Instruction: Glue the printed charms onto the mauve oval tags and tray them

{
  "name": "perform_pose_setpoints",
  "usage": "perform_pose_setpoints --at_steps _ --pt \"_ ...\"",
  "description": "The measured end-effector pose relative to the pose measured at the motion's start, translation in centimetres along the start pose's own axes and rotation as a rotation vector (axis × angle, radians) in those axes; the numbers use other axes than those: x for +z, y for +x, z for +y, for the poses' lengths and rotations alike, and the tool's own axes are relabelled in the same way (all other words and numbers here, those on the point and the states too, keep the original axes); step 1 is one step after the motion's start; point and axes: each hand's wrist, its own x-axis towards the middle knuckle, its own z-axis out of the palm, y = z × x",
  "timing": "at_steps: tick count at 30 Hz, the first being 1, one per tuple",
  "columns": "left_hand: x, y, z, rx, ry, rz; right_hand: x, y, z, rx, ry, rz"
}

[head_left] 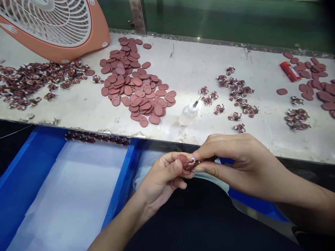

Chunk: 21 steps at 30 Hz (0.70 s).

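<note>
Between thumb and fingers, my left hand (163, 176) grips a reddish-brown oval base (182, 159), in front of my body below the bench edge. My right hand (235, 164) pinches a small brown animal-like figurine (193, 163) with white and yellow details, held against the base. Whether the two are joined I cannot tell; fingers cover part of both. On the bench beyond, a clear bottle with a needle tip (188, 114) stands upright. To its left lies a heap of loose oval bases (141, 92). Loose figurines (239, 90) are scattered to its right.
An orange fan (99, 38) stands at the back left behind a large figurine pile (28, 83). A red cylinder (290, 71) lies among more bases at the right. Below the bench, a blue tray (119, 181) with white lining holds a row of figurines (96, 138).
</note>
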Motion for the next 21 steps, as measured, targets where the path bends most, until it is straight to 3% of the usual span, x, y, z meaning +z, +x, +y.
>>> perform_pose_setpoints --at_steps 10,21 --pt "0.2 -0.4 -0.3 0.025 -0.070 -0.001 0.2 0.1 -0.4 -0.110 -0.101 -0.009" --pt "0.7 -1.3 -0.5 0.025 -0.131 -0.050 0.1 -0.4 -1.1 -0.174 -0.062 -0.042"
